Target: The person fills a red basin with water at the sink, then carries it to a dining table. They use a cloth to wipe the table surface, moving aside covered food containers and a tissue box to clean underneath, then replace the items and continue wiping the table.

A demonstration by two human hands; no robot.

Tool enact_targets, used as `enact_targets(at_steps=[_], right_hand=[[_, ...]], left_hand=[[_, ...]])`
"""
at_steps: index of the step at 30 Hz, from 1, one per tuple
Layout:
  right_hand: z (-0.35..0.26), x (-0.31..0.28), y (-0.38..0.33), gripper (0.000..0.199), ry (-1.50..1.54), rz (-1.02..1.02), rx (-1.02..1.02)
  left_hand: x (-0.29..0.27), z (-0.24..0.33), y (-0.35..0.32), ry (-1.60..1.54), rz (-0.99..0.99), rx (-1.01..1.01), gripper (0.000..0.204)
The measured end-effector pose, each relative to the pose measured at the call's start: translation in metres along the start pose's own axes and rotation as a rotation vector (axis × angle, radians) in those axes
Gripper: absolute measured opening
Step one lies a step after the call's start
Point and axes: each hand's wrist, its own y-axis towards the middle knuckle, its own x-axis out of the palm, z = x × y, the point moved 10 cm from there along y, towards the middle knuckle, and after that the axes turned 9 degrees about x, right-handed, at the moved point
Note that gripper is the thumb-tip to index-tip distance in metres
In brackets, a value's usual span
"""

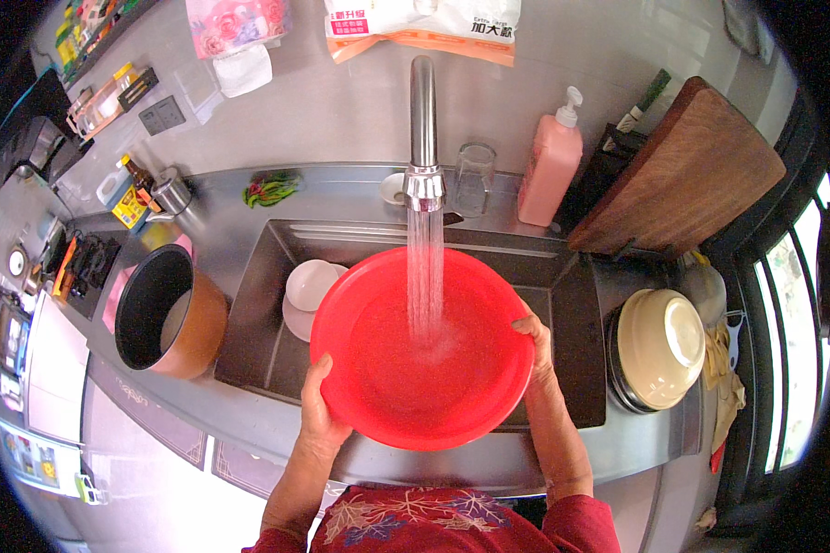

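Observation:
Between my two hands is a round red plastic basin (360,405), held over the sink (572,323). My left hand (319,405) grips its near left rim, thumb on top and fingers hidden beneath. At the right rim, my right hand (537,348) holds on the same way. Water pours from the metal faucet (423,129) straight into the basin and splashes in its middle. White bowls (311,285) rest in the sink, partly hidden by the basin's left side.
Left of the sink stands an inner cooking pot (198,323). Upturned cream bowls (664,346) sit on the right. Behind are green and red peppers (269,189), a drinking glass (474,180), a pink pump bottle (551,170) and a leaning wooden cutting board (687,175).

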Motion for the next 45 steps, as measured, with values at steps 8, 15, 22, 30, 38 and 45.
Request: enact_targets(at_steps=[8,15,22,30,38,45], right_hand=[[-0.004,-0.004,-0.001,0.066,-0.011,-0.007,-0.023],[-0.005,0.0,0.026,0.053,0.076,-0.073,0.155],[-0.028,0.034,0.077,0.04,-0.284,-0.162,0.093],[-0.021,0.03,0.114,0.044,-0.272,-0.228,0.045],[-0.024,0.03,0.125,0.049,-0.338,-0.183,0.03],[-0.021,0.021,0.138,0.047,-0.264,-0.204,0.136]], left_hand=[[-0.036,-0.004,-0.007,0.195,0.012,-0.053,0.053],[-0.007,0.011,-0.018,0.14,0.004,-0.001,0.056],[0.005,0.019,-0.024,0.167,0.0,0.036,0.057],[0.01,0.019,-0.024,0.176,0.008,0.055,0.062],[0.005,0.024,-0.026,0.149,0.04,0.064,0.064],[0.004,0.025,-0.023,0.147,0.069,0.083,0.062]])
